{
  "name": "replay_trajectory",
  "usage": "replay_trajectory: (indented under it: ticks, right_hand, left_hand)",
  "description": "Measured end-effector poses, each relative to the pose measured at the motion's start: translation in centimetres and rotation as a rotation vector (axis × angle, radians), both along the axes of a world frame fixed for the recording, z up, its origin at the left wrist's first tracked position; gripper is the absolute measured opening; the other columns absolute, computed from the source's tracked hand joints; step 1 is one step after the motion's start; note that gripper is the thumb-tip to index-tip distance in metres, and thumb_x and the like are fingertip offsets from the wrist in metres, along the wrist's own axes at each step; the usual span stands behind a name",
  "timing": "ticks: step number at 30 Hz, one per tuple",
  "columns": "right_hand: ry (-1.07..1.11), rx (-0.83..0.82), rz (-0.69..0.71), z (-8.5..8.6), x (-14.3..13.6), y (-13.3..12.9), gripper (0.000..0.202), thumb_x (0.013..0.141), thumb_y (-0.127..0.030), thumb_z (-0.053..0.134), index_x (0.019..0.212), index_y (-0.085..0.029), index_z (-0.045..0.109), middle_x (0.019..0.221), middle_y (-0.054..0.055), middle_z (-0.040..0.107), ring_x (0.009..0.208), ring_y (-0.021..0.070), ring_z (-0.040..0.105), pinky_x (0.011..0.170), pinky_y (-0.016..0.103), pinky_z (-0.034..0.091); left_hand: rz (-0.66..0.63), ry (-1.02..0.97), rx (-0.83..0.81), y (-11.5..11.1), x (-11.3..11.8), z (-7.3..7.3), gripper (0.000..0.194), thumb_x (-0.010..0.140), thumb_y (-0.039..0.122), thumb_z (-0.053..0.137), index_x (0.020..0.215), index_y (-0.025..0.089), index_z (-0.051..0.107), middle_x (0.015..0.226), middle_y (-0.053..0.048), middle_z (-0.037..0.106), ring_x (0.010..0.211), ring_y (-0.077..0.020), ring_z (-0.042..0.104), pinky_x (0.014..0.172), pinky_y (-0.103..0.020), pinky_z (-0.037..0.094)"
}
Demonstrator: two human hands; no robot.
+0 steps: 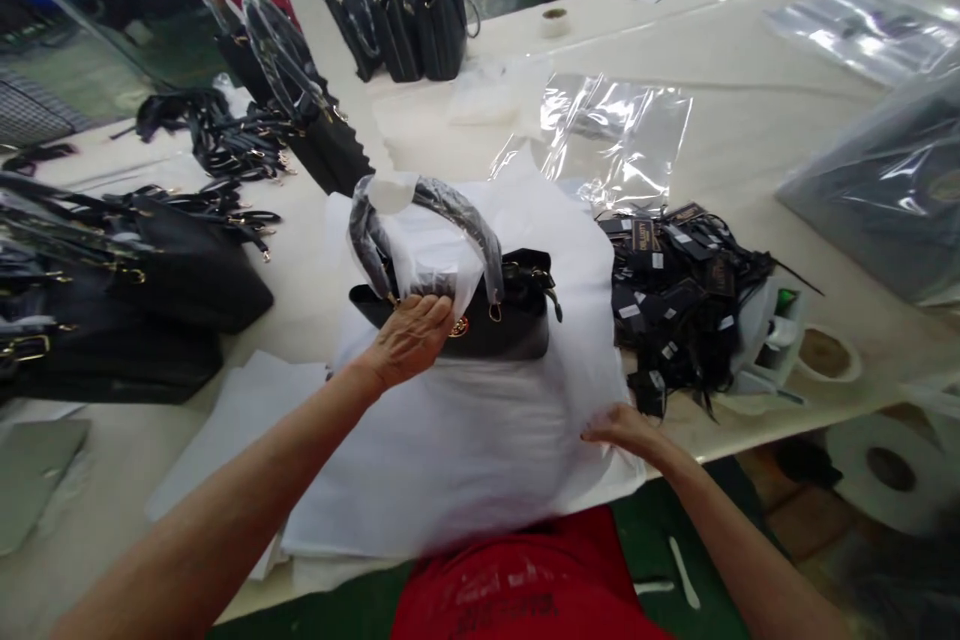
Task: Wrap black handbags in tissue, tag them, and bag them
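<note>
Pinching the white sheet by its right edge, the right hand is probably keeping it flat, while the left hand grips the black handbag at its mouth, likely to steady it upright on the sheet. White padding pokes out between the handles, and some clear plastic farther right has something dark inside, fwiw

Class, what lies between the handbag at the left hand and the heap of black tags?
White sheeting lies between the handbag and the black tags, seen in the head view.
</note>
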State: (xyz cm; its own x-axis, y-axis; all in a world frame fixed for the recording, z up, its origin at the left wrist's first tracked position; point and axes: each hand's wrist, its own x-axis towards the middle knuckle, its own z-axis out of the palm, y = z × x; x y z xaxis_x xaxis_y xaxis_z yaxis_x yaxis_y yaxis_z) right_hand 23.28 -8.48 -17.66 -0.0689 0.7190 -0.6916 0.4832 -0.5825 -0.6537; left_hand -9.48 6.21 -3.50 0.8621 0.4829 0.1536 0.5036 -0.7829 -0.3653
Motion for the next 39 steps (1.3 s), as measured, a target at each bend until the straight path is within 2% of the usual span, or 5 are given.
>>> replay_trajectory:
  ticks: [10,17,21,33,39]
  right_hand:
    - [0.711,-0.196,-0.214,2.3,-4.1,-7.4,0.053,0.056,-0.033,0.074,0.105,-0.016,0.063,0.097,0.006,0.068,0.099,0.0258,0.060,0.089,0.038,0.044]
    - [0.823,-0.317,-0.700,2.2,-4.4,-7.7,0.037,0.051,-0.033,0.078,0.086,-0.022,0.070,0.086,0.005,0.071,0.082,0.0237,0.066,0.083,0.038,0.050]
    - [0.885,-0.141,-0.930,3.2,-4.1,-7.1,0.054,0.064,-0.070,0.058,0.095,-0.028,0.069,0.107,0.005,0.068,0.100,0.0216,0.062,0.088,0.036,0.049]
    - [0.023,1.397,0.795,6.2,-14.5,-6.6,0.030,0.090,-0.016,0.038,0.109,-0.016,0.061,0.101,0.010,0.068,0.091,0.0173,0.061,0.079,0.031,0.050]
    - [-0.418,1.730,0.755,11.1,-14.7,-2.1,0.039,0.089,-0.010,0.038,0.121,-0.026,0.054,0.115,0.001,0.063,0.120,0.0171,0.046,0.113,0.047,0.015]
  left_hand:
    - [0.037,0.036,-0.060,0.0,0.0,-0.1,0.023,0.086,0.010,0.042,0.106,0.008,0.055,0.098,-0.011,0.055,0.084,-0.0224,0.048,0.073,-0.035,0.036]
    - [0.075,0.095,-0.146,0.0,0.1,0.3,0.027,0.089,0.011,0.035,0.108,0.008,0.054,0.096,-0.012,0.055,0.083,-0.0238,0.047,0.071,-0.037,0.035]
    - [0.070,0.099,-0.164,0.1,0.2,0.5,0.027,0.088,0.010,0.035,0.108,0.007,0.053,0.099,-0.013,0.054,0.084,-0.0244,0.046,0.071,-0.037,0.034]
    - [0.015,0.073,-0.164,0.6,0.0,0.3,0.024,0.086,0.007,0.036,0.104,0.007,0.053,0.094,-0.012,0.054,0.082,-0.0231,0.047,0.069,-0.036,0.032]
    - [0.008,0.069,-0.211,0.8,0.2,0.9,0.022,0.088,0.007,0.036,0.099,0.009,0.055,0.090,-0.011,0.056,0.079,-0.0223,0.049,0.066,-0.036,0.033]
